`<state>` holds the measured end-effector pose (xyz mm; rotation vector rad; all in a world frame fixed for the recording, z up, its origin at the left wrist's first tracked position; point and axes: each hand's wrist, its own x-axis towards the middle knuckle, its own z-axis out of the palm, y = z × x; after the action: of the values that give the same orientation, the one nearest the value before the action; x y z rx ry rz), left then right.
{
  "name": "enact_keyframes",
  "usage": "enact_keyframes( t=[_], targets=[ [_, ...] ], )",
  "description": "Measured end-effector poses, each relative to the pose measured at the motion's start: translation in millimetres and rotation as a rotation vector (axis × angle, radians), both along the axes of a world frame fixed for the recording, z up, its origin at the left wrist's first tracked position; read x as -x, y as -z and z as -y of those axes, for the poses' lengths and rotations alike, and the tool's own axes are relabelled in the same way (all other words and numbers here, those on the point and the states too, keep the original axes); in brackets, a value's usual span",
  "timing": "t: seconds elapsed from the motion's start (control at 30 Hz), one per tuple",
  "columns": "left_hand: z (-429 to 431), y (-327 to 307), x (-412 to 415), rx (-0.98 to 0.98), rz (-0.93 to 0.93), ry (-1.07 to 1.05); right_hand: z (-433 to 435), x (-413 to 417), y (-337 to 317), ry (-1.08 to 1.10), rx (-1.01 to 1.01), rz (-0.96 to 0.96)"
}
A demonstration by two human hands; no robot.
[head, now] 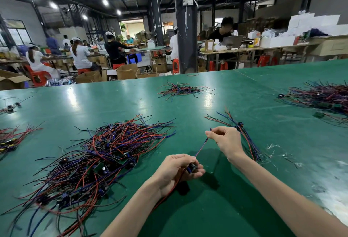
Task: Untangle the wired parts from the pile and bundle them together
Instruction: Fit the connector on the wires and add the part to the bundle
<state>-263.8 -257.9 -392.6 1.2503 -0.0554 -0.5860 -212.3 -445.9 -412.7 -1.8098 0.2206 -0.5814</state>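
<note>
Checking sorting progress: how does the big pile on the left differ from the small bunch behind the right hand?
The pile is far larger than the bunch. The pile's wires cross every way; the bunch's run mostly side by side, fanning at the far end. Both lie on the green table and mix red, blue and black wires with small dark parts.

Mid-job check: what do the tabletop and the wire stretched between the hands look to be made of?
Tabletop: a smooth green mat, probably rubber or vinyl, with a semi-gloss finish; it mirrors the ceiling lights in soft patches. Wire, pinched between the left hand and the right hand: thin and flexible, with matte blue-purple insulation that looks like plastic. No metal core shows.
</note>
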Motion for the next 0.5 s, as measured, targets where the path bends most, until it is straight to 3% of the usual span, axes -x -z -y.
enact_keyframes(
  t=[0.1, 0.2, 0.5],
  targets=[
    [-2, 0, 0, -0.007, 0.009, -0.002, -3, 2, 0, 0.06, 0.221, 0.121],
    [-4, 0, 1, -0.003, 0.022, -0.007, -1, 3, -3, 0.051, 0.154, 0.08],
    [-5, 0, 2, -0.01, 0.054, 0.043, 8, 6, -21, -0.156, -0.937, -0.34]
  ],
)
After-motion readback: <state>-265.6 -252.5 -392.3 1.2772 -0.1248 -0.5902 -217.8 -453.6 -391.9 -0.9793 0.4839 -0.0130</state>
